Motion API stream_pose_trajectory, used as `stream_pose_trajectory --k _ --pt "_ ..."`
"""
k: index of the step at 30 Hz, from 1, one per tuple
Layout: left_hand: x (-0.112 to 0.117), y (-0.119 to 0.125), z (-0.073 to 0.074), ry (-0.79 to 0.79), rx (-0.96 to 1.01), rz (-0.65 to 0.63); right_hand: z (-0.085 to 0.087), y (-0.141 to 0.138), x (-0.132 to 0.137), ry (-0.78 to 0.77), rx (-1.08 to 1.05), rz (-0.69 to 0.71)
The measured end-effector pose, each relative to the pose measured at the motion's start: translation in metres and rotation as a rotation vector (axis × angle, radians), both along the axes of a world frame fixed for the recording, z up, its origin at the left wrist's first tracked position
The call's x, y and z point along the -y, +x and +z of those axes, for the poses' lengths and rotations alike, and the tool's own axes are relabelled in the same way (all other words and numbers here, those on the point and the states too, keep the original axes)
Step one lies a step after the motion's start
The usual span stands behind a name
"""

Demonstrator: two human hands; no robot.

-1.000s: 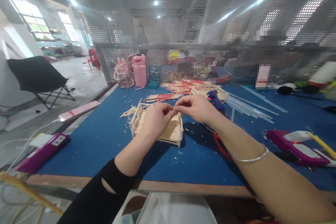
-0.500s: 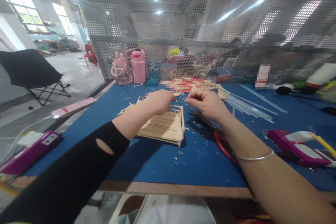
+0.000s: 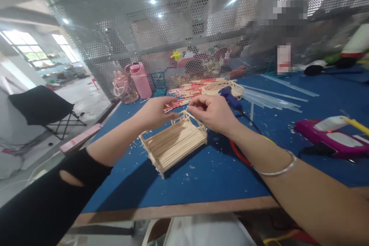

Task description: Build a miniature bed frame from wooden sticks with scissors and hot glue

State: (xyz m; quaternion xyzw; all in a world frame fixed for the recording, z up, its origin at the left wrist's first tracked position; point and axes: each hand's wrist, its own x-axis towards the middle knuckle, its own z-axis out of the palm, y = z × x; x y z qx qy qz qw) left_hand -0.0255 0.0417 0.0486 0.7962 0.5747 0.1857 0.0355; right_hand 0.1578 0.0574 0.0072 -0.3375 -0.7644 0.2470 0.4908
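Note:
A small model built of pale wooden sticks [image 3: 175, 143] rests on the blue table [image 3: 219, 173], with a flat slatted deck and raised stick frames at its far end. My left hand [image 3: 154, 112] is closed in a pinch at the top of the far frame, and my right hand [image 3: 211, 112] pinches the same frame from the right. What lies between the fingertips is too small to make out. A silver bangle circles my right wrist; a black sleeve covers my left forearm.
Behind the hands lie a pile of red-and-white chopsticks [image 3: 196, 89], a blue glue gun [image 3: 230, 100] and clear glue sticks [image 3: 268, 100]. A pink bottle [image 3: 140, 80], a magenta power strip [image 3: 331, 138], red-handled pliers [image 3: 239, 153] and a perforated metal screen [image 3: 184, 34] surround the work.
The view has tilted, so the stick model now sits askew. Both hands have come together on the model's far frame after being a little apart above it.

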Motion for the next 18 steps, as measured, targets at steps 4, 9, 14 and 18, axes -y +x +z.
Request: stream_pose_trajectory --k 4,9,14,18 --pt "0.015 0.017 0.013 0.151 0.044 -0.156 0.003 -0.002 0.000 -0.195 -0.176 0.116" --pt "0.023 0.038 0.014 0.276 0.162 -0.170 0.008 -0.003 -0.002 -0.428 -0.422 0.262" --pt "0.015 0.041 0.021 0.302 0.110 -0.144 0.011 0.005 -0.006 -0.592 -0.460 0.422" --pt "0.003 0.037 0.025 0.339 0.078 -0.024 0.012 0.006 -0.011 -0.570 -0.528 0.350"
